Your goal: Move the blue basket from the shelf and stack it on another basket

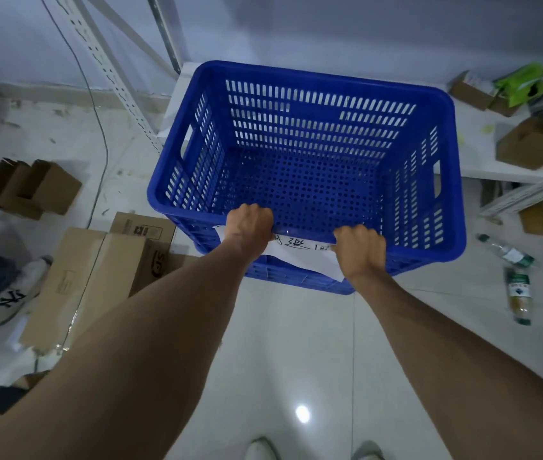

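Observation:
A large empty blue basket with slotted walls fills the middle of the head view. Both my hands grip its near rim: my left hand left of centre, my right hand right of centre. A white paper label with handwriting hangs on its near wall between my hands. Under the near wall shows the edge of another blue basket on the floor. The white shelf lies behind and to the right of the basket.
Cardboard boxes lie on the floor at the left, more boxes on the shelf at right. Two bottles lie on the floor at right. Another person's shoe is at the far left. A perforated shelf post stands behind.

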### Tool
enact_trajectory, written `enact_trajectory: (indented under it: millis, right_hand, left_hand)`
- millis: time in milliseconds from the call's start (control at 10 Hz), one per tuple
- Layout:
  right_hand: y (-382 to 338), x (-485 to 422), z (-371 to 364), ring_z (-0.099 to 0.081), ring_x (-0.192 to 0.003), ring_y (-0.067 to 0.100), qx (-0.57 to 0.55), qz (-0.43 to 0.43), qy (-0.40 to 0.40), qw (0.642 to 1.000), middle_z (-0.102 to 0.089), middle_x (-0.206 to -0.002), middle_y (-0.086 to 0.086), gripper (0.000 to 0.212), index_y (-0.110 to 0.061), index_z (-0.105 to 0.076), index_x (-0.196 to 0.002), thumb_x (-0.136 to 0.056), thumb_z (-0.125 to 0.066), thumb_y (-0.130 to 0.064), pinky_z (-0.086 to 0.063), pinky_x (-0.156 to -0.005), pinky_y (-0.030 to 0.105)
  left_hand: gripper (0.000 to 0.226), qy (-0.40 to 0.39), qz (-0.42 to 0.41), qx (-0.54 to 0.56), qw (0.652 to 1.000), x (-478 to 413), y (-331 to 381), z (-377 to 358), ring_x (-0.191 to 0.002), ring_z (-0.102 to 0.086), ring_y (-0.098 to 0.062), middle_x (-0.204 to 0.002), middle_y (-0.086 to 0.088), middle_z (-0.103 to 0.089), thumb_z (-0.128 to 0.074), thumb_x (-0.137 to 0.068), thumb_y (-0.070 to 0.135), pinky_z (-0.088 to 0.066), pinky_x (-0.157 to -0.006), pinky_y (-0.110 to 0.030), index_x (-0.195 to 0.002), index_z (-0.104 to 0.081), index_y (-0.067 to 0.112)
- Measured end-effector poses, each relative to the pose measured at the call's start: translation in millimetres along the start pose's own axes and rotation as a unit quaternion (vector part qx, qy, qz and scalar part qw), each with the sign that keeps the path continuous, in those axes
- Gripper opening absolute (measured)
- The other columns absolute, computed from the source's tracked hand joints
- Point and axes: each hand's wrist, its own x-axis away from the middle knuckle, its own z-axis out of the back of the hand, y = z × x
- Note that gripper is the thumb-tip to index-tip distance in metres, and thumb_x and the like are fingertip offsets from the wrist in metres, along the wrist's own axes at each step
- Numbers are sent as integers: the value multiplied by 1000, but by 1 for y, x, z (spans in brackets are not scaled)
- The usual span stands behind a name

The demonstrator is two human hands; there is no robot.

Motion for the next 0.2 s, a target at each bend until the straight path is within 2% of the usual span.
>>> enact_trajectory:
  millis: [100,200]
  right_hand:
    - [0,1,4,-46,-54,18,-41,-2,-9,999,-43,-53,-6,25,-23,-57,-71,-83,-78,-19,-37,-60,28]
    - [0,0,6,-64,-92,21,-240,-18,-6,971,-71,-99,-1,36,-23,-69,-111,-78,-83,-29,-45,-90,36]
  left_hand:
    - [33,5,8,18,1000,1,2,1,-89,-63,-28,-93,-5,-69,-66,-92,47,-41,-72,-36,-102,-65,16]
    - [33,-5,31,26,999,-1,-1,1,-90,-64,-28,-94,-5,-70,-65,-91,50,-41,-84,-38,-100,-66,18]
